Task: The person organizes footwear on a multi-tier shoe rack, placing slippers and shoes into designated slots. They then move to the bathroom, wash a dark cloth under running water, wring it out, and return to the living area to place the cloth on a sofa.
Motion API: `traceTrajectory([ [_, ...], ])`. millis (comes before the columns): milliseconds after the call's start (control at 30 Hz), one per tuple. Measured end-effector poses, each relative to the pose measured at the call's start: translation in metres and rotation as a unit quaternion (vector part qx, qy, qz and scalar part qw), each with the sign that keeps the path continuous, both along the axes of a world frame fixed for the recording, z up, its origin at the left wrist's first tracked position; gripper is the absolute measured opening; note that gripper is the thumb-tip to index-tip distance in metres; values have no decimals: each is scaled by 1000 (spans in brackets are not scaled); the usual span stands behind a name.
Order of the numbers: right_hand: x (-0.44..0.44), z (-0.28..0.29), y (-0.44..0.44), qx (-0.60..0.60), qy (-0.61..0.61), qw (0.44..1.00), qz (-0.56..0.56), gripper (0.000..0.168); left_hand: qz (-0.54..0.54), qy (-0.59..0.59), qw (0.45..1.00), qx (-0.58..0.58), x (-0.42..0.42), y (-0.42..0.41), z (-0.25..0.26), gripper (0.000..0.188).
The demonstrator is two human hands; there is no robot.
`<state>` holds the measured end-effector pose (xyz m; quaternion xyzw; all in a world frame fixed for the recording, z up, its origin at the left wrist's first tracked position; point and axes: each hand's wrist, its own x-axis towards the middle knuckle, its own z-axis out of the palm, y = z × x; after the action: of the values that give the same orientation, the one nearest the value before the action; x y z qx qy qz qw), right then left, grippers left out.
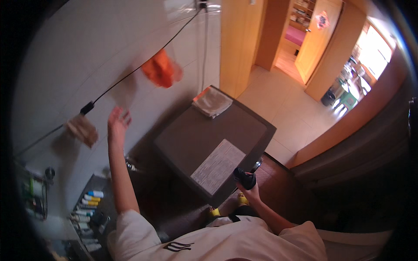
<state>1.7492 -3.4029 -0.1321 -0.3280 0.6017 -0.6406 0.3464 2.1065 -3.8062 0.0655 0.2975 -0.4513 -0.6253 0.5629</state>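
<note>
My left hand (119, 119) is raised in front of the tiled wall with its fingers apart and nothing in them. It hangs between an orange cloth (160, 70) and a small brown cloth (82, 130), both hanging at a black cord (122, 80) along the wall. In my right hand (251, 192) is a dark bundled item (245, 178), perhaps fabric, over the near right edge of a dark grey appliance top (183, 137). A printed sheet (218, 166) lies flat on that top. At its far corner rests a folded light-coloured cloth (213, 101).
A shelf (94, 186) with several tubes and bottles stands at the lower left, below a wire rack (36, 199). A metal tap fitting (130, 163) sits by the wall. On the right hangs a dark curtain (352, 137). Beyond the tiled floor (274, 104), a wooden door (316, 42) stands ajar.
</note>
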Motion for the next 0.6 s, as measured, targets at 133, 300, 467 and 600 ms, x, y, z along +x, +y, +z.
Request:
traceTrajectory([
  [133, -36, -9, 9, 0, -36, 999, -33, 49, -355, -33, 934, -12, -52, 85, -16, 76],
  [300, -113, -6, 30, 7, -66, 995, -76, 52, 290, -813, 489, -124, -197, 166, -35, 69],
  [467, -209, 8, 44, -23, -40, 996, -74, 48, -231, -378, 876, -189, -388, 232, -109, 30],
  [600, -280, 74, 58, -67, -21, 993, -93, 39, -394, -347, 783, -335, -540, 306, -102, 68],
])
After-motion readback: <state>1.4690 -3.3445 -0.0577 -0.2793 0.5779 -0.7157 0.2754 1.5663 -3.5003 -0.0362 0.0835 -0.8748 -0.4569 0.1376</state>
